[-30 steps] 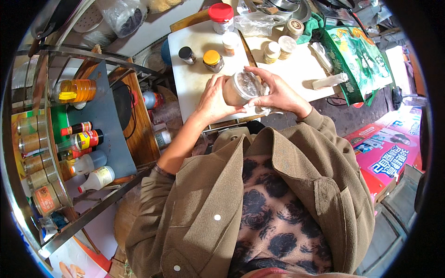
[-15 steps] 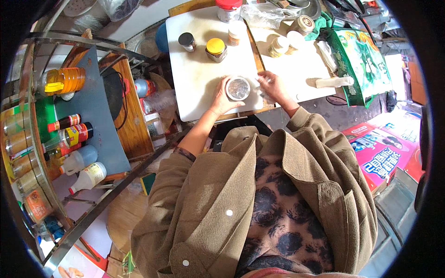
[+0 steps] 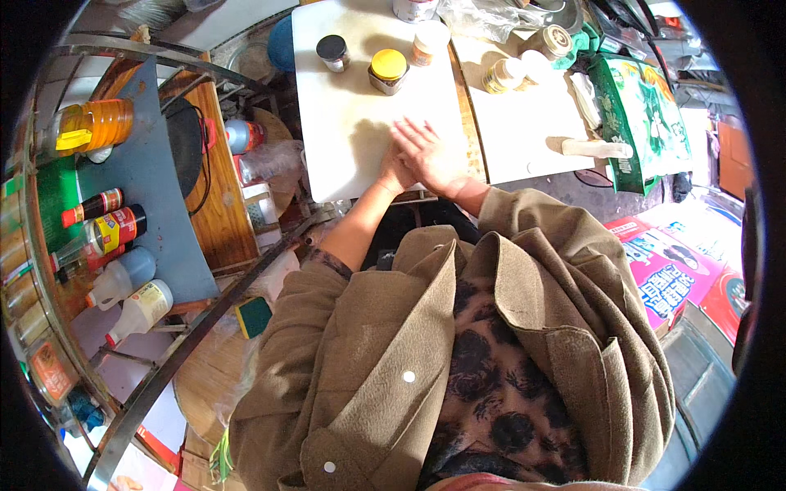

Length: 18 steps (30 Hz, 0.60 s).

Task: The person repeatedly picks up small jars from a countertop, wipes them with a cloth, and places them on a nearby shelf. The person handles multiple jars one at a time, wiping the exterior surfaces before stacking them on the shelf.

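Observation:
At the near edge of the white board [image 3: 336, 147], my left hand [image 3: 395, 173] is closed round a small jar, which the hands hide from sight now. Across the top of it lies my right hand [image 3: 438, 164], its fingers stretched out and the palm turned down. What is under that palm cannot be seen. Just beyond my hands stands a squat jar with a yellow lid [image 3: 388, 67]. To its left is a black-lidded jar [image 3: 332, 52], and behind it to the right a white-lidded jar [image 3: 427, 42].
More jars [image 3: 506, 74] stand on the right-hand board, with a pale wooden handle [image 3: 596, 148] near its edge. A green bag [image 3: 647, 114] is beyond. On the left, a metal-framed rack [image 3: 164, 360] holds oil [image 3: 106, 124] and several sauce bottles.
My right hand has moved left from beside the jar and now lies over it with fingers extended. The jar's round top, visible before, is covered. The view has shifted slightly.

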Motion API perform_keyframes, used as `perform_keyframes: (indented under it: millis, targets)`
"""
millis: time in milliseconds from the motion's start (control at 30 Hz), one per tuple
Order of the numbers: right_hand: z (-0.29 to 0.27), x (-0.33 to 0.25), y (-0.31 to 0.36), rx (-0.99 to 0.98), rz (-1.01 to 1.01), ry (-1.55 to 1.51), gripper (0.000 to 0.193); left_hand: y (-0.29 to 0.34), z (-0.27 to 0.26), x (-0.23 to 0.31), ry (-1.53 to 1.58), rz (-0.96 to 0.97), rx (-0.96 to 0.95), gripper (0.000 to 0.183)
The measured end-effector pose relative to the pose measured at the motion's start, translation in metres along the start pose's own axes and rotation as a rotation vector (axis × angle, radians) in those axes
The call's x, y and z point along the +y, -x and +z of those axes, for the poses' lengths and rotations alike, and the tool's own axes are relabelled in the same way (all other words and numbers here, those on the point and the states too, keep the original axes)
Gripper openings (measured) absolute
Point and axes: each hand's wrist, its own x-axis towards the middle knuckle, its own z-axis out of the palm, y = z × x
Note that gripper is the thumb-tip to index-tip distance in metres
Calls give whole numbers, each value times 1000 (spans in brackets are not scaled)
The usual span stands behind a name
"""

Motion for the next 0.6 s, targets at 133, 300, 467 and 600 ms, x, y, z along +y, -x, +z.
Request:
perform_keyframes:
  millis: [133,300,467,600]
  targets:
    - [6,9,-48,-23,-43,-34,58,-1,-7,3,446,-176,-13,103]
    - [-14,26,-24,101,295,-141,61,-7,-38,17,729,-531,-55,108]
    - [-8,-1,4,11,23,-61,62,-6,-23,10,317,-148,69,79]
    - [0,8,-19,66,-63,-59,61,-11,-19,8,215,-154,-16,73]
